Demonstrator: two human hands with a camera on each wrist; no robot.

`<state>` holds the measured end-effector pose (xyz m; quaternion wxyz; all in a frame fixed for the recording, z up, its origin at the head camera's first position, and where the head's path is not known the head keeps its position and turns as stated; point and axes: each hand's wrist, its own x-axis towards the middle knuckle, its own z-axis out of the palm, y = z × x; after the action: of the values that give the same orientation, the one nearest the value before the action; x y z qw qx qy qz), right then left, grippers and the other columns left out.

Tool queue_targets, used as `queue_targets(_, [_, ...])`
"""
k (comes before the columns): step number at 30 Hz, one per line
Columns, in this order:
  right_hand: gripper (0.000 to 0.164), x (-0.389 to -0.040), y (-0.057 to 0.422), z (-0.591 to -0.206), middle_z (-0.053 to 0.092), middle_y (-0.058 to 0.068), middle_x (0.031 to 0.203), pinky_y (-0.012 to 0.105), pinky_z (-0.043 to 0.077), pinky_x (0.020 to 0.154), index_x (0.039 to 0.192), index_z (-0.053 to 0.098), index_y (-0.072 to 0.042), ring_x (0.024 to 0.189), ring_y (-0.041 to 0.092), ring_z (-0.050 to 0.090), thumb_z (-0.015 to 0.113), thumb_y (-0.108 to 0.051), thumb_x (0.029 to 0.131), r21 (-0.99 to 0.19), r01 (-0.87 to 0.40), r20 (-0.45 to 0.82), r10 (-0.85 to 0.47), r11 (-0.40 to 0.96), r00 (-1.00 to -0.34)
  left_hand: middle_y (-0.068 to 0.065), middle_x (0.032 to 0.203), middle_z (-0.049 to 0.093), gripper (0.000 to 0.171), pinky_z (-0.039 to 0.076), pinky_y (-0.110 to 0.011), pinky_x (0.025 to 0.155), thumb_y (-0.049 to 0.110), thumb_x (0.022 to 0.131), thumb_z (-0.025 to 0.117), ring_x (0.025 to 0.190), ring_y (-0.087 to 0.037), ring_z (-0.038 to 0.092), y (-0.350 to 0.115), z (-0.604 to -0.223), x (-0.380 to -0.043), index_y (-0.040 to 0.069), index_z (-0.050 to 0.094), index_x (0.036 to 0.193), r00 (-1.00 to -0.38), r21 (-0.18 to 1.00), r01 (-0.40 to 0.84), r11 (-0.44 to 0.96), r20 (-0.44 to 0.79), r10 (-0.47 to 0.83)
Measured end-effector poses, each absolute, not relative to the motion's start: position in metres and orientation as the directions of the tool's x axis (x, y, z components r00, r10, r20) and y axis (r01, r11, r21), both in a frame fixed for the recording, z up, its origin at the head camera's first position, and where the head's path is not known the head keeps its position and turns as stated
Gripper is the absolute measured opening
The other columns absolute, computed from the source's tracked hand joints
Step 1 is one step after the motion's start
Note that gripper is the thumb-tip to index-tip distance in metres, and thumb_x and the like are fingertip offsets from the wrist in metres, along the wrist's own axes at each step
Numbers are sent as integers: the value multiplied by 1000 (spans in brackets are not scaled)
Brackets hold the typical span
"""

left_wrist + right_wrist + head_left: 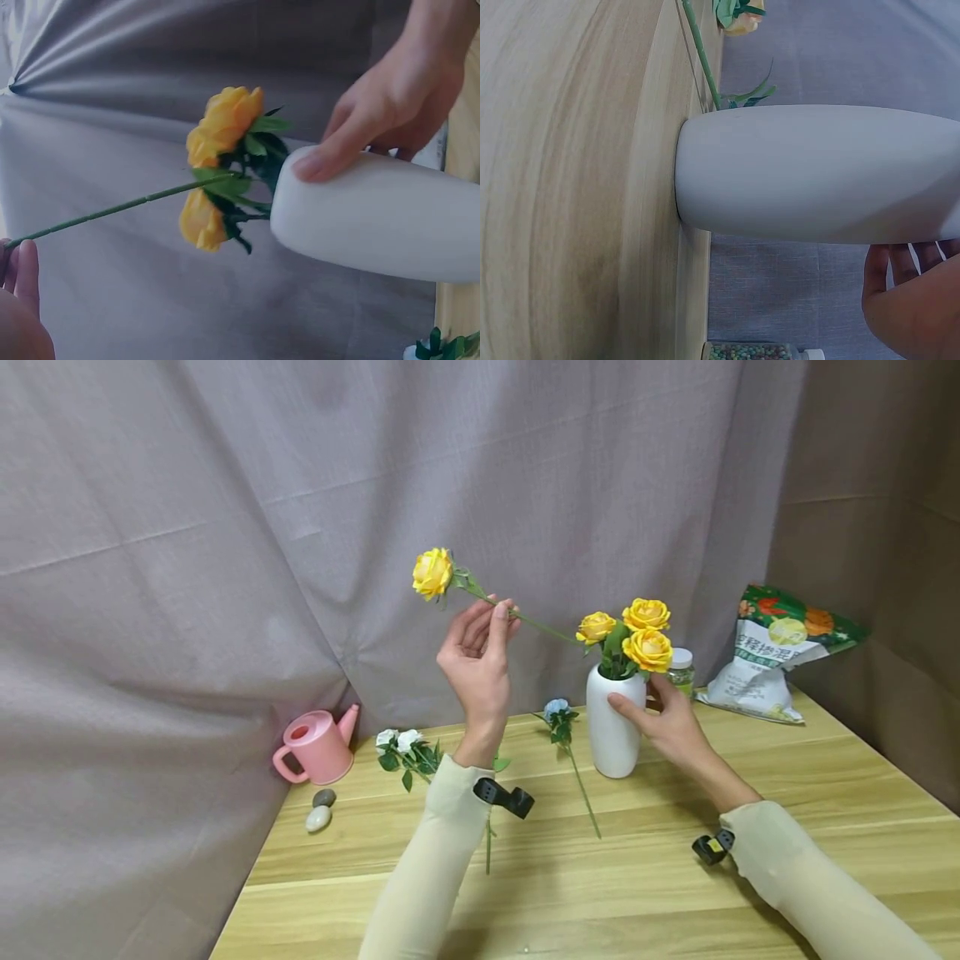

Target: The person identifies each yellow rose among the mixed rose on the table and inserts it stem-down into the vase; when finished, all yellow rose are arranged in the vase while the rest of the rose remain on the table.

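Observation:
My left hand (480,664) pinches the green stem of a yellow rose (432,573) between thumb and fingers, raised above the table. Its bloom points left, and the stem's lower end slants toward the white vase (613,735). In the left wrist view that stem end overlaps the leaves beside the vase mouth. Several yellow roses (647,650) stand in the upright vase. My right hand (678,727) grips the vase near its top from the right, thumb in front and fingers behind. In the right wrist view, the vase base (694,172) rests on the wooden table.
A blue flower (557,710) lies left of the vase. Farther left are white roses (408,742), a pink watering can (318,747) and two stones (318,818). Behind the right hand stand a lidded jar of colored beads (750,351) and a printed bag (757,672).

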<state>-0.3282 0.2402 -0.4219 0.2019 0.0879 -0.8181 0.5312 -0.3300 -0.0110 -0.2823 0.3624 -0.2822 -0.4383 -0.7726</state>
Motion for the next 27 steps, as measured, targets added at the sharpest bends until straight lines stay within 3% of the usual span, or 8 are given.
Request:
queue_targets(6, [61, -328, 242, -422, 56, 13, 140, 56, 46, 105, 143, 47, -14, 127, 31, 55, 69, -44, 94, -832, -360, 425, 67, 421, -903, -22, 98, 76, 19, 64, -42, 76, 8, 93, 72, 87, -37, 74, 11, -287, -326, -5, 67, 106, -569, 501, 819, -280, 775, -275])
queue_targets(12, [61, -328, 241, -423, 56, 14, 140, 58, 45, 107, 142, 47, -13, 128, 33, 54, 69, -43, 94, -829, -370, 435, 67, 419, -898, -23, 98, 75, 18, 64, -40, 72, 6, 94, 70, 83, -42, 73, 26, -289, -312, -6, 68, 107, -589, 558, 808, -190, 769, -248])
queue_targets(21, [61, -330, 242, -423, 57, 13, 139, 58, 46, 105, 142, 48, -13, 127, 33, 55, 70, -43, 93, -828, -378, 442, 66, 414, -895, -17, 99, 77, 18, 64, -34, 74, 9, 95, 70, 86, -27, 77, 40, -302, -308, -2, 68, 109, -608, 613, 789, -56, 762, -224])
queue_targets(24, [61, -330, 242, -423, 57, 13, 139, 58, 45, 106, 142, 48, -13, 127, 33, 55, 70, -43, 93, -830, -378, 441, 68, 411, -895, -15, 99, 77, 18, 63, -33, 74, 9, 94, 70, 86, -26, 77, 46, -309, -314, -1, 68, 109, -610, 622, 783, -14, 761, -221])
queue_targets(27, [61, -330, 242, -423, 57, 12, 140, 58, 45, 106, 142, 49, -14, 127, 33, 55, 71, -43, 93, -830, -378, 442, 68, 410, -895, -16, 99, 77, 17, 64, -39, 73, 8, 94, 70, 85, -29, 77, 49, -315, -317, -1, 68, 108, -617, 634, 773, 5, 754, -224])
